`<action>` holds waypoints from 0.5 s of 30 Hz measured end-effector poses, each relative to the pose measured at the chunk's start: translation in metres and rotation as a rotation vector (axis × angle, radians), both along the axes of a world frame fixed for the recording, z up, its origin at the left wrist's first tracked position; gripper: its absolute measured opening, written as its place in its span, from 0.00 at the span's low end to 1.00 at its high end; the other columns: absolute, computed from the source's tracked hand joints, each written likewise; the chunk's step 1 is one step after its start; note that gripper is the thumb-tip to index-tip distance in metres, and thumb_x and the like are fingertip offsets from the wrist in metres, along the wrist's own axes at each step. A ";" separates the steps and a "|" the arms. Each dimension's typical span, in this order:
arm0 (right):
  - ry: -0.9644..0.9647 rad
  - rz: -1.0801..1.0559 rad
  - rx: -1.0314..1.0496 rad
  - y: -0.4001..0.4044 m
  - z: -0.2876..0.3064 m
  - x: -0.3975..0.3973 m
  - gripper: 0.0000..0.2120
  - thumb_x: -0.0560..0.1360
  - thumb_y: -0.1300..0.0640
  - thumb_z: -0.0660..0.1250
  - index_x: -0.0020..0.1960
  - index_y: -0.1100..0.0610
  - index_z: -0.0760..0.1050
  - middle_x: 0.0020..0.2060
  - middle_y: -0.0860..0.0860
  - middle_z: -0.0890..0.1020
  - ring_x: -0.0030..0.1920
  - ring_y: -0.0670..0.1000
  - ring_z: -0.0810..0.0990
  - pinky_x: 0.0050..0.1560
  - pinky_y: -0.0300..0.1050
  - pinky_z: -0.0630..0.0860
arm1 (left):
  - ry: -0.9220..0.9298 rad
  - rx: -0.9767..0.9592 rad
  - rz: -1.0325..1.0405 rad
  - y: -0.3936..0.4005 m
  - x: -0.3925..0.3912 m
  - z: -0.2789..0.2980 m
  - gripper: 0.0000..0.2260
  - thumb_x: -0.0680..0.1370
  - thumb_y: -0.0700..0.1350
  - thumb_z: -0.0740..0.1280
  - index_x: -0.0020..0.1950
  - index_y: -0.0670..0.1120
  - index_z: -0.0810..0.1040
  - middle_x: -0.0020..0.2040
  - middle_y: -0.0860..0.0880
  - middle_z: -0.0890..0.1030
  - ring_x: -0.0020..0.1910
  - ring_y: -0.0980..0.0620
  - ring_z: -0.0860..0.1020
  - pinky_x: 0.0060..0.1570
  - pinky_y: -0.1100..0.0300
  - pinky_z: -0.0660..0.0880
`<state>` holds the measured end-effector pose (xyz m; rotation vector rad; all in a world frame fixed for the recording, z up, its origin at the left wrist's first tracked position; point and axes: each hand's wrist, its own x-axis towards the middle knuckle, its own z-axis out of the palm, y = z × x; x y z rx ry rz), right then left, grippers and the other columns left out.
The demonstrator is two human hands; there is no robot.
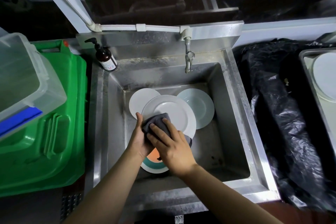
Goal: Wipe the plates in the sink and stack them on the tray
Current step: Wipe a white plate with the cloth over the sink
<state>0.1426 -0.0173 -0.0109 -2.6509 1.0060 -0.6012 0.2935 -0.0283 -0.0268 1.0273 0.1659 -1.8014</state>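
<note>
Two bins flank the steel sink (236, 114): green bin (54, 132) left, black-bagged bin (272, 114) right. Left hand (140, 138) grips the white plate (172, 111) over the basin; right hand (171, 143) presses a grey cloth (156, 122) flat-fingered onto it. Far right, tray (303, 60) holds a plate.

A brown pump bottle (106, 56) stands on the sink surround's far-left corner. A green bin (45, 123) sits left of the basin, with a clear plastic container (23, 82) resting on top. Black plastic sheeting (283, 114) lies right of the basin.
</note>
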 end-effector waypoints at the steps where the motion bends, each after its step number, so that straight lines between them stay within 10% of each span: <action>1: 0.005 0.013 -0.022 -0.007 -0.001 -0.007 0.21 0.78 0.59 0.66 0.71 0.51 0.74 0.74 0.49 0.70 0.75 0.63 0.64 0.55 0.55 0.74 | 0.005 -0.022 0.018 0.000 0.002 -0.001 0.45 0.78 0.74 0.52 0.66 0.34 0.79 0.65 0.34 0.79 0.62 0.39 0.81 0.57 0.49 0.81; 4: -0.036 -0.106 -0.024 -0.022 -0.011 -0.032 0.18 0.80 0.59 0.67 0.69 0.52 0.76 0.72 0.51 0.73 0.72 0.66 0.68 0.59 0.59 0.74 | 0.037 -0.161 0.091 0.000 0.008 -0.001 0.42 0.79 0.71 0.52 0.79 0.38 0.65 0.76 0.34 0.69 0.75 0.38 0.69 0.69 0.43 0.72; 15: -0.132 -0.435 0.112 -0.053 -0.012 -0.036 0.14 0.82 0.57 0.62 0.65 0.58 0.80 0.68 0.54 0.77 0.67 0.62 0.71 0.68 0.54 0.70 | -0.064 -0.197 0.042 0.013 0.014 0.000 0.36 0.83 0.66 0.45 0.81 0.42 0.63 0.79 0.37 0.65 0.78 0.37 0.64 0.71 0.41 0.70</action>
